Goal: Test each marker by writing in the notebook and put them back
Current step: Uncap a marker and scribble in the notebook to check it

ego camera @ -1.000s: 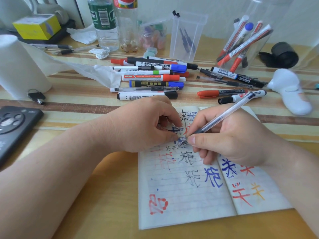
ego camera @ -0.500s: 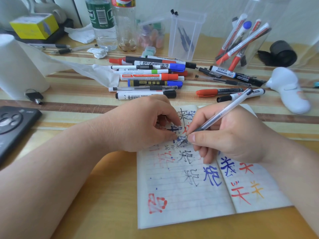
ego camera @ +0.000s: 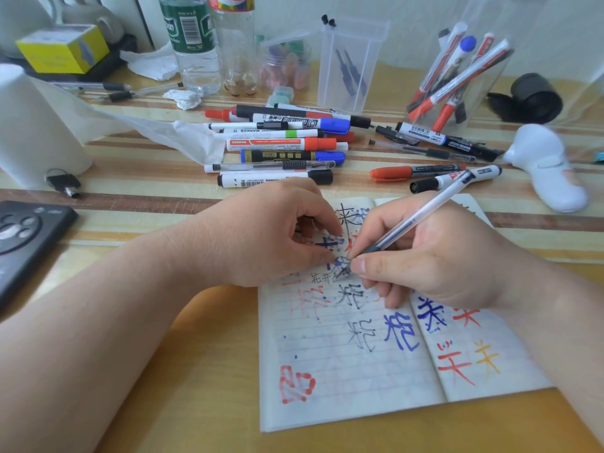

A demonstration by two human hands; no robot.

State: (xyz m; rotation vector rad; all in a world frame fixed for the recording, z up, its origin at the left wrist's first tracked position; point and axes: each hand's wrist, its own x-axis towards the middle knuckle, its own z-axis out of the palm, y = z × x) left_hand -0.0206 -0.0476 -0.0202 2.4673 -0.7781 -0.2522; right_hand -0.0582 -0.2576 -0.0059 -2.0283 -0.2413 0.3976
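An open lined notebook (ego camera: 343, 371) with red, blue, black and orange test characters lies on the desk in front of me. My right hand (ego camera: 441, 266) grips a clear gel pen (ego camera: 421, 212), its tip on the left page near the spine. My left hand (ego camera: 261, 237) rests curled on the page's upper part, fingers pinched on a small dark piece that looks like the pen cap (ego camera: 300, 223). Several markers (ego camera: 281, 144) lie piled behind my hands, and two more (ego camera: 418, 171) to the right. Others stand in a clear jar (ego camera: 457, 70).
A clear box (ego camera: 351, 60) stands behind the pile, with two bottles (ego camera: 192, 44) to its left. A paper towel roll (ego camera: 32, 132) and keys (ego camera: 63, 183) are on the left, above a black device (ego camera: 26, 237). A white gadget (ego camera: 545, 168) lies on the right.
Both hands stay in place on the notebook. The pen tip has made only tiny movements on the left page.
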